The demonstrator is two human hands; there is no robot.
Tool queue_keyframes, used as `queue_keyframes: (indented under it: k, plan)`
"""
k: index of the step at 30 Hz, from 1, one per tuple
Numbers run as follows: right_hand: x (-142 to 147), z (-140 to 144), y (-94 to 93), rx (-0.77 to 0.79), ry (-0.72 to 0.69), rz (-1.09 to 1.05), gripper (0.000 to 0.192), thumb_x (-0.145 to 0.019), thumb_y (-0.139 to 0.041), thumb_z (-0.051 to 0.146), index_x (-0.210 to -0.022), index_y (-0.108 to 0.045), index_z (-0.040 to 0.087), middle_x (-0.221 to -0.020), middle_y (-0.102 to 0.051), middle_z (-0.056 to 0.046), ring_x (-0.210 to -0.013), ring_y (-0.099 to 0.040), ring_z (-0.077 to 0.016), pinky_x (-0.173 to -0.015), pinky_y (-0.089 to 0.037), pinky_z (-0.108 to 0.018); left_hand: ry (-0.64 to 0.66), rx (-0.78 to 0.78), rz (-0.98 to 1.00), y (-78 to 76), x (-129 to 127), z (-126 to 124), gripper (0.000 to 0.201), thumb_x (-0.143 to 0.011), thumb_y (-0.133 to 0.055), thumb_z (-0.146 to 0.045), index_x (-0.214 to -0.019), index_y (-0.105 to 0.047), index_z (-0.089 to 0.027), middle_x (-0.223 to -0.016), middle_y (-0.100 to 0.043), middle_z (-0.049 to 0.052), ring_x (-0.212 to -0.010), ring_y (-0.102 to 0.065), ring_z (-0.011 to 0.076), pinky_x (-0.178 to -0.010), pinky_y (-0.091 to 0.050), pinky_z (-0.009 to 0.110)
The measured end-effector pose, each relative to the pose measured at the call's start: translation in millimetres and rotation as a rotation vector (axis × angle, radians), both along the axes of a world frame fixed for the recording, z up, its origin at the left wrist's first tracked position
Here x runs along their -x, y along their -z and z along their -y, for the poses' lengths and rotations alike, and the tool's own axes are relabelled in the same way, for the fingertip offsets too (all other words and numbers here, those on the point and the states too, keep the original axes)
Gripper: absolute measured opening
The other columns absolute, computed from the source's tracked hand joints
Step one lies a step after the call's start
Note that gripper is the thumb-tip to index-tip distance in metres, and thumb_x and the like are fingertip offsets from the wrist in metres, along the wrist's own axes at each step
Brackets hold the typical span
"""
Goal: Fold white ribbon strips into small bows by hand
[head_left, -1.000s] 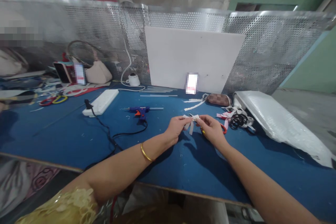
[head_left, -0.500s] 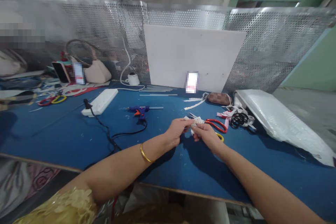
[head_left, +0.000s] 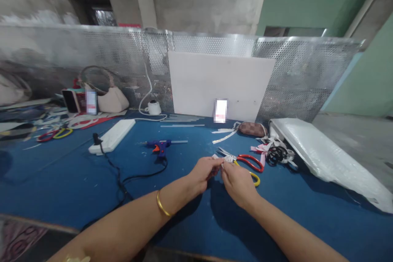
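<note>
My left hand (head_left: 203, 175) and my right hand (head_left: 241, 183) meet over the table, both with fingers closed. Pinched between them is a small white ribbon piece with dark specks (head_left: 228, 159). Its lower part is hidden by my fingers. Just behind my right hand lies a pair of scissors (head_left: 251, 163) with one red and one yellow handle, blades pointing away to the left. A blue glue gun (head_left: 161, 146) with an orange trigger rests on its side left of my hands, a clear stick in its back end.
The blue table (head_left: 187, 163) carries a white power strip (head_left: 113, 137) with a black cord. To the right are a brown checked pouch (head_left: 252, 129), black and white bands (head_left: 278, 154) and a white plastic bag (head_left: 325, 157). A lit phone (head_left: 220, 110) leans on a white board (head_left: 219, 84).
The camera has tilted up, so the scene sits lower. My right hand has turned over the white ribbon piece, now covering more of it; both hands keep their pinch.
</note>
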State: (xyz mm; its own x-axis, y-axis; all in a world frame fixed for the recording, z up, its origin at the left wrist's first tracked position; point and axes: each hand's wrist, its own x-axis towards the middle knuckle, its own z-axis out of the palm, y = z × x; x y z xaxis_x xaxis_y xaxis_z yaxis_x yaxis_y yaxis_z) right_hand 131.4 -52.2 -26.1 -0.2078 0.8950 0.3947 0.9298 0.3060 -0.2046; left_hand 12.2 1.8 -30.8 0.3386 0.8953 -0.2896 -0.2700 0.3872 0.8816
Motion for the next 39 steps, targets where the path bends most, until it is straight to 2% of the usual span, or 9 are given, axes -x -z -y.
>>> queue_keyframes:
  k: [4,10,13,21,33,39]
  plan:
    - [-2.5,-4.3,1.7,0.064,0.031,-0.159,0.025,-0.089,-0.033,0.019,-0.074,-0.052,0.018,-0.07,-0.062,-0.003,-0.064,-0.054,-0.0149,-0.057,-0.029,-0.024,0.016,-0.025,-0.053,-2.8,1.5,-1.0,0.027,-0.059,-0.074,-0.034,-0.065,-0.059,-0.012,-0.056,-0.051,-0.002,-0.053,-0.044,0.0074,-0.051,-0.032,0.021]
    - [-5.8,-5.7,3.2,0.107,0.003,-0.223,0.025,-0.089,-0.034,0.023,-0.073,-0.052,0.019,-0.072,-0.063,-0.003,-0.066,-0.054,-0.0154,-0.059,-0.03,-0.024,0.045,-0.017,-0.061,-1.6,1.0,-1.7,0.029,-0.056,-0.076,-0.035,-0.062,-0.058,-0.013,-0.057,-0.052,-0.002,-0.055,-0.047,0.0089,-0.056,-0.036,0.023]
    - [-5.2,-5.0,2.8,0.113,0.001,-0.211,0.024,-0.089,-0.034,0.022,-0.074,-0.053,0.019,-0.075,-0.064,-0.004,-0.068,-0.055,-0.0158,-0.059,-0.03,-0.024,0.044,-0.002,-0.051,0.6,0.4,-2.4,0.03,-0.055,-0.077,-0.034,-0.06,-0.057,-0.013,-0.055,-0.051,-0.002,-0.053,-0.046,0.0084,-0.055,-0.036,0.023]
    - [-5.3,-8.0,6.5,0.078,0.02,-0.122,0.029,-0.091,-0.034,0.026,-0.071,-0.054,0.019,-0.071,-0.064,-0.003,-0.064,-0.055,-0.0149,-0.057,-0.028,-0.025,0.027,0.052,-0.02,5.8,0.8,-7.3,0.035,-0.05,-0.08,-0.036,-0.068,-0.062,-0.012,-0.061,-0.058,0.001,-0.055,-0.05,0.009,-0.057,-0.038,0.022]
    - [-5.9,-7.8,6.5,0.087,0.034,-0.067,0.027,-0.091,-0.036,0.026,-0.071,-0.053,0.019,-0.071,-0.064,-0.003,-0.064,-0.055,-0.0152,-0.055,-0.026,-0.026,0.022,0.057,0.006,5.3,0.7,-7.4,0.035,-0.052,-0.081,-0.032,-0.076,-0.065,-0.011,-0.07,-0.063,0.004,-0.062,-0.055,0.0102,-0.059,-0.04,0.022]
    - [-5.8,-7.3,3.6,0.083,0.033,-0.049,0.025,-0.089,-0.038,0.023,-0.071,-0.055,0.018,-0.071,-0.064,-0.003,-0.064,-0.054,-0.0149,-0.055,-0.026,-0.025,0.009,0.081,-0.002,4.2,1.8,-7.5,0.03,-0.055,-0.08,-0.029,-0.074,-0.065,-0.011,-0.064,-0.061,0.002,-0.058,-0.053,0.0082,-0.056,-0.04,0.019]
